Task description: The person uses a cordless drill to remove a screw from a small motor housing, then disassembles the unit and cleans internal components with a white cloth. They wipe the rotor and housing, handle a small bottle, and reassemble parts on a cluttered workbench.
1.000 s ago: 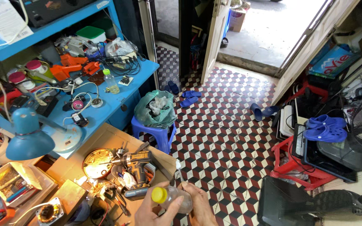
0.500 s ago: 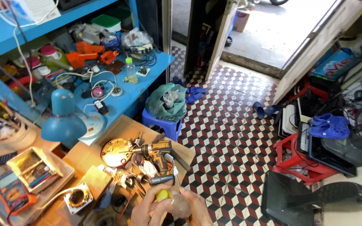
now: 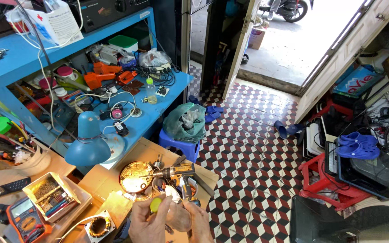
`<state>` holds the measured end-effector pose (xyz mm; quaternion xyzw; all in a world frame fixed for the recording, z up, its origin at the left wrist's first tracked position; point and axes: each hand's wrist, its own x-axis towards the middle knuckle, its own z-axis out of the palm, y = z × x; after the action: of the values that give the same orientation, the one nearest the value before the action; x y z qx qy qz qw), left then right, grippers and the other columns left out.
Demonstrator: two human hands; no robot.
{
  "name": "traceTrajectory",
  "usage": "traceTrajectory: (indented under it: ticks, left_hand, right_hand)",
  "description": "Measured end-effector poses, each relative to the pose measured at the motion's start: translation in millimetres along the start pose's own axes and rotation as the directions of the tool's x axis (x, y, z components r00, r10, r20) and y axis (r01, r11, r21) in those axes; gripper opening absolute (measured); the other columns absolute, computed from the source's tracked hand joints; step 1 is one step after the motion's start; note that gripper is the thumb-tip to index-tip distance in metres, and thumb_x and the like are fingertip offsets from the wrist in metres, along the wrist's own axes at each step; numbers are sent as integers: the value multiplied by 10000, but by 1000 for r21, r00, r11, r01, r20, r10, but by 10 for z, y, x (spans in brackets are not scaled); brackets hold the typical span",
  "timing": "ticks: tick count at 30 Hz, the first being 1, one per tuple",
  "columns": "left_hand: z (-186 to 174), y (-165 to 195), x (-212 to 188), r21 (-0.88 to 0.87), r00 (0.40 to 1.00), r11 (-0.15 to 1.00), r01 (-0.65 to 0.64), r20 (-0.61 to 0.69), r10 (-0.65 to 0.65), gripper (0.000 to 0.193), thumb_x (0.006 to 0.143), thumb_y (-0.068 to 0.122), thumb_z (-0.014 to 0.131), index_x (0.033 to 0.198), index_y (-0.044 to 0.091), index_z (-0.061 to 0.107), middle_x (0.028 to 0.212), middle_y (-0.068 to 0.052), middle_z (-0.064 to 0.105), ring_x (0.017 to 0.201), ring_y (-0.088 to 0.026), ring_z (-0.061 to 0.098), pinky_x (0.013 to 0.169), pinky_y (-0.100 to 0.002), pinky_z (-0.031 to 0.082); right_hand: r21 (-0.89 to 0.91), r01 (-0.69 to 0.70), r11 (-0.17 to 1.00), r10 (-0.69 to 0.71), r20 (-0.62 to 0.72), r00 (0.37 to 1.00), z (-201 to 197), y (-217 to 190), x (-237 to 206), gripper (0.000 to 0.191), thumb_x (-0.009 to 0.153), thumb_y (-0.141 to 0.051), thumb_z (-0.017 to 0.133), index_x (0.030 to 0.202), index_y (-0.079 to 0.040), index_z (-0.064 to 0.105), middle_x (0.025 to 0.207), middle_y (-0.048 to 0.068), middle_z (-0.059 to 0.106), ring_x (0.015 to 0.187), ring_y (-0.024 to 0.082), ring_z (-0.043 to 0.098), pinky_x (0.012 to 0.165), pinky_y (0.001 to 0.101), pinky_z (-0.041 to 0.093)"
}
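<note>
At the bottom centre of the frame, over the cluttered tabletop (image 3: pixel 109 180), the left hand (image 3: pixel 147 225) closes its grip on a small clear bottle (image 3: pixel 176 218) by its yellow-green cap (image 3: pixel 156 204). Just to the right, the right hand (image 3: pixel 201 225) wraps its grip around the bottle's body, so both hands hold it together. Above them lie a cordless drill (image 3: pixel 178 173) and a round brass-coloured disc (image 3: pixel 136 177), with a blue desk lamp (image 3: pixel 88 144) further left.
</note>
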<state>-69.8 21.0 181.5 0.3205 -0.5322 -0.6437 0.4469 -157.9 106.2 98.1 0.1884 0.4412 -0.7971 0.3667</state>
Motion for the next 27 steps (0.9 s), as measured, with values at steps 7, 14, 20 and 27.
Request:
traceTrajectory:
  ticks: [7,14,20,27]
  left_hand:
    - [-242,402,200,190,833,977,-102,553,-21,446,978,111,561,1418,39,569,1354,-157,697,1299,-196,649,1103,-364,470]
    - [-22,-25,155,56,897,997,-58,441,27,396,857,27,740,1250,-8,701,1178,-165,772,1083,-215,762,947,-342,606]
    - [-172,-575,490,169,848,860,-482,334,411,427,825,115,799,1231,16,711,1137,-156,758,1073,-244,760,948,-355,573]
    - [-163,-400,471,422,883,775,-470,242,403,433,802,208,818,1219,98,772,1193,-173,714,1171,-254,710,1005,-384,544]
  right_hand:
    - [-12,-14,1000,14,1,1000,54,-174,24,304,903,-178,676,1070,73,715,888,131,735,720,217,717,611,368,582]
    - [-14,12,1000,-11,23,1000,-92,-226,127,423,906,-233,644,1166,98,689,954,198,725,735,281,726,565,395,595]
    - [-33,-25,999,28,98,995,282,-208,332,424,929,-243,626,1191,87,670,985,190,714,774,279,714,601,395,588]
    - [-89,-51,995,68,188,980,415,-218,281,425,956,-256,604,1220,74,649,1021,181,700,819,276,700,643,394,579]
